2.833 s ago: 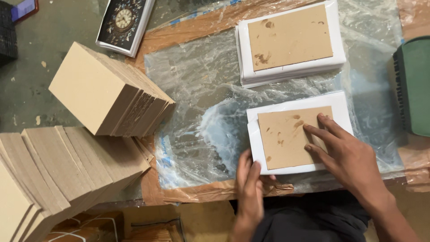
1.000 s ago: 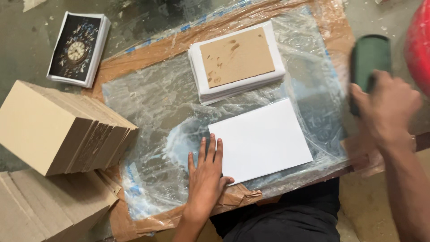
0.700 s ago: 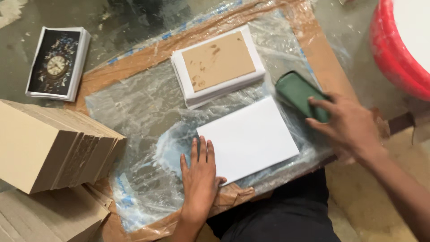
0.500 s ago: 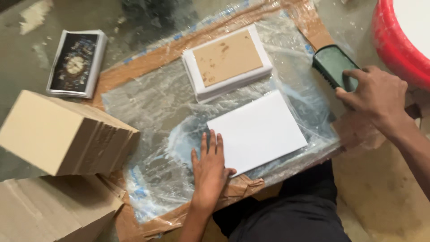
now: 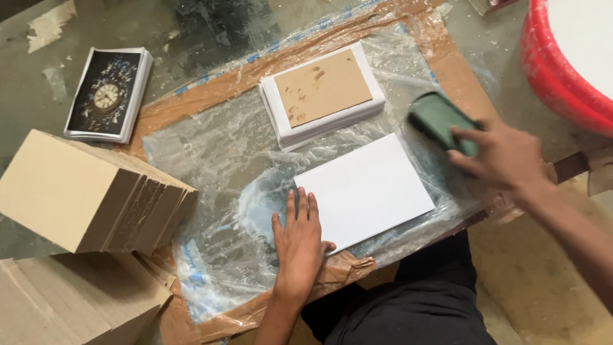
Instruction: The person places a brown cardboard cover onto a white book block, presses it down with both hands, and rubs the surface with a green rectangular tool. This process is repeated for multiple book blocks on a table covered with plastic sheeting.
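Your left hand (image 5: 299, 237) lies flat, fingers spread, on the near-left corner of the white sheet (image 5: 365, 190) — keep that pressure so it cannot slide on the clear plastic (image 5: 211, 172). Your right hand (image 5: 504, 156) is closed around the dark green pad (image 5: 439, 118), just beyond the sheet's far-right corner; bring it down level. Behind sits a white stack topped by a brown board (image 5: 322, 87); far left, a dark rectangular clock-print card (image 5: 107, 93) — beside tan board stacks (image 5: 83, 191)

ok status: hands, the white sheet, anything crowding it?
Left hand flat on white sheet, pinning its near corner. Right hand gripping green sponge just off the sheet's far edge. Sheet top bare; white stack beyond, apart.
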